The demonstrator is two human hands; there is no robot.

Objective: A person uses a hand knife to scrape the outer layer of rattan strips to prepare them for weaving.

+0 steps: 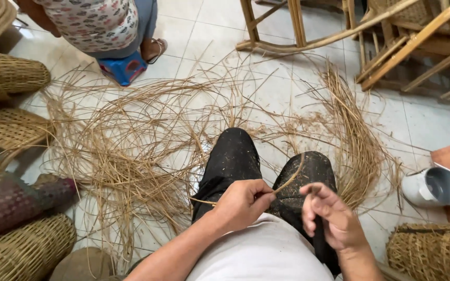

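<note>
We see the left hand [243,200] closed in a pinch on a thin straw-coloured reed strand [286,183], which curves up and to the right over the knees [266,166] in dusty black trousers. The right hand [329,216] sits just beside it with fingers loosely curled near the strand's far end; we cannot tell whether its grip actually closes on the strand.

Beyond the knees, a broad tangle of loose reed strips [131,151] spreads over the pale tiled floor [266,88], thickest to the left and in a curved bundle to the right. Bare tile shows between the tangle and the wooden chair frames [381,36] at the upper right, so there is open room ahead.

Woven baskets [11,75] with a tight ribbed weave line the left edge, with another basket [428,250] at the lower right. A white rubber boot [433,187] lies on its side just above that basket. At the top left another person in a patterned shirt [92,21] sits on a low blue stool [123,67].
</note>
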